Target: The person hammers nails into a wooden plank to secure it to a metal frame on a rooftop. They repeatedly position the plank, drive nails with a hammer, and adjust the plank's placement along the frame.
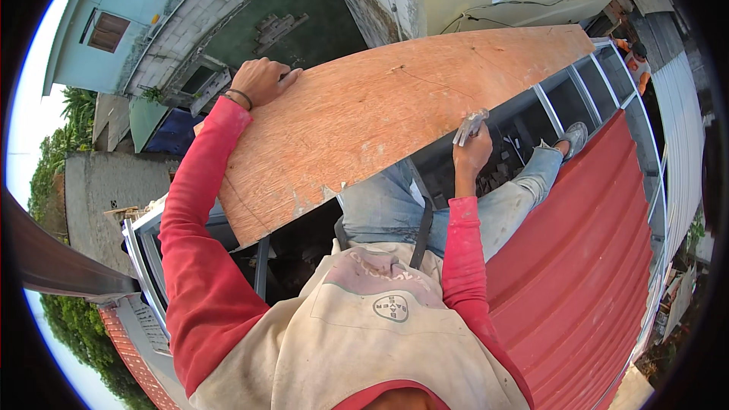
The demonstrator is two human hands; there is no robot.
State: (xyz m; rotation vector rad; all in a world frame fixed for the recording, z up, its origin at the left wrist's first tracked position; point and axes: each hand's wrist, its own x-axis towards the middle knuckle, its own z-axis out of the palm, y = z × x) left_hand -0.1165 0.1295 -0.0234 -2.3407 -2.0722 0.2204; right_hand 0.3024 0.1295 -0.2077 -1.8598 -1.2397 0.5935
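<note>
Left hand: fingers curled over the far edge of the plywood sheet, gripping it.
Right hand: fist closed around a hammer, at the sheet's near edge.
Plywood sheet: lying across the metal roof frame, beside the red corrugated roofing.

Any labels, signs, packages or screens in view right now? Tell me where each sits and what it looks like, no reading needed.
Printed emblem: on the pale vest at the person's chest, lower centre; small rounded badge outline in dark grey.
Faded print: just above the emblem on the same vest; worn pinkish arc of lettering.
No packages, signs or screens show.
</note>
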